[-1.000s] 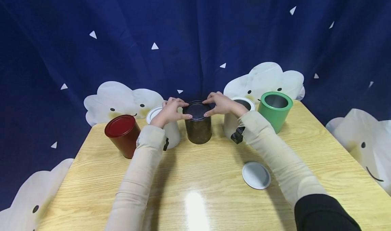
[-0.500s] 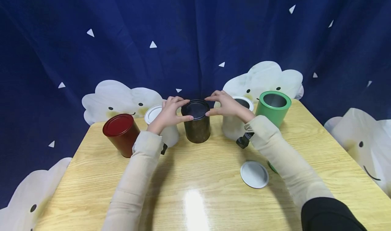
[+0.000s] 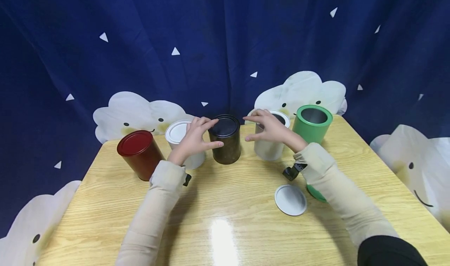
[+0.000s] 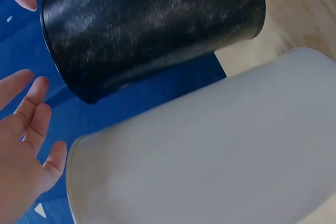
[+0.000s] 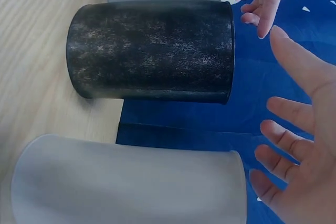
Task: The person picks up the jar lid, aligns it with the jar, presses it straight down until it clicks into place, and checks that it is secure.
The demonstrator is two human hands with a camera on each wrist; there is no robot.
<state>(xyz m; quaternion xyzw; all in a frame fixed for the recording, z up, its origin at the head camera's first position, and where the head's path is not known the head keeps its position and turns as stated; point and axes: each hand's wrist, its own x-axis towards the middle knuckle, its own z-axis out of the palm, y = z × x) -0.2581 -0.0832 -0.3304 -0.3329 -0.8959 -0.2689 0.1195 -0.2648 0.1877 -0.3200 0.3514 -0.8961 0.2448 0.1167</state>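
Observation:
A black can [image 3: 226,149] with its black lid [image 3: 225,126] on stands upright at the back middle of the table. My left hand [image 3: 195,139] hovers at its left side, thumb and fingers spread, in front of a white can [image 3: 195,159] with a white lid [image 3: 175,131]. My right hand [image 3: 268,130] hangs to the right of the black can, fingers apart, in front of an open white can [image 3: 268,150]. Both wrist views show the left hand [image 4: 26,145] and right hand [image 5: 310,150] beyond the can tops, holding nothing.
A red can [image 3: 140,156] with a red lid stands at the left, and an open green can [image 3: 313,126] at the back right. A pale round lid [image 3: 290,200] lies on the wooden table [image 3: 225,203]. Beside it a green lid [image 3: 316,193] is partly hidden by my right sleeve.
Both hands have let go of the black can's lid rim and drawn apart. The right hand has moved right and slightly toward me; the lid stays on the can.

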